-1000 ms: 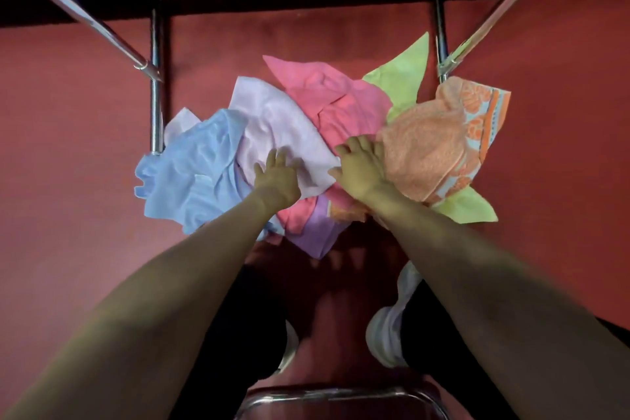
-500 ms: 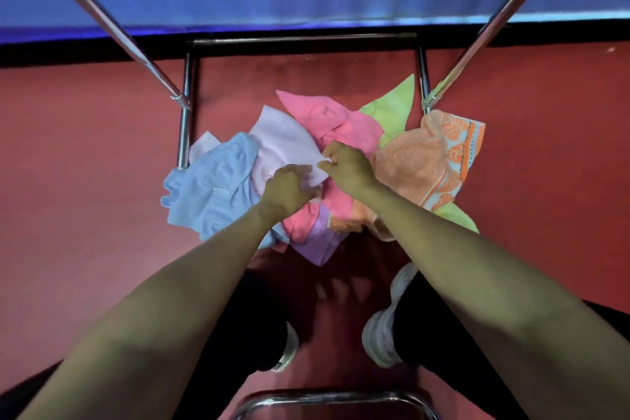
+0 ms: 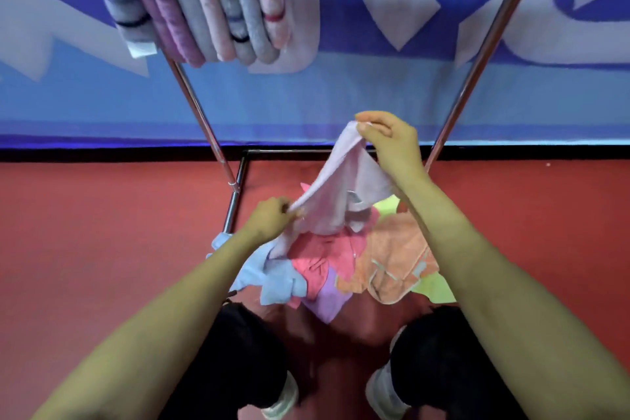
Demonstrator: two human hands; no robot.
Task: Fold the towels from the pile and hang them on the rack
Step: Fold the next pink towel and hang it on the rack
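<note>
A pale pink towel hangs stretched between my two hands above the pile. My right hand pinches its upper corner, raised high. Lower down and to the left, my left hand grips another edge of the same towel. Under it on the red floor lies the pile: a light blue towel, a coral pink one, a lilac one, an orange one and a lime green one. Several folded towels hang over the rack's top at upper left.
The rack's chrome legs slant down on the left and the right, joined by a low crossbar behind the pile. A blue and white banner covers the wall. My shoes stand just in front of the pile.
Both hands took hold of the pale pink towel and lifted it off the pile, the right hand rising highest. The view tilted up, so the hung towels now show.
</note>
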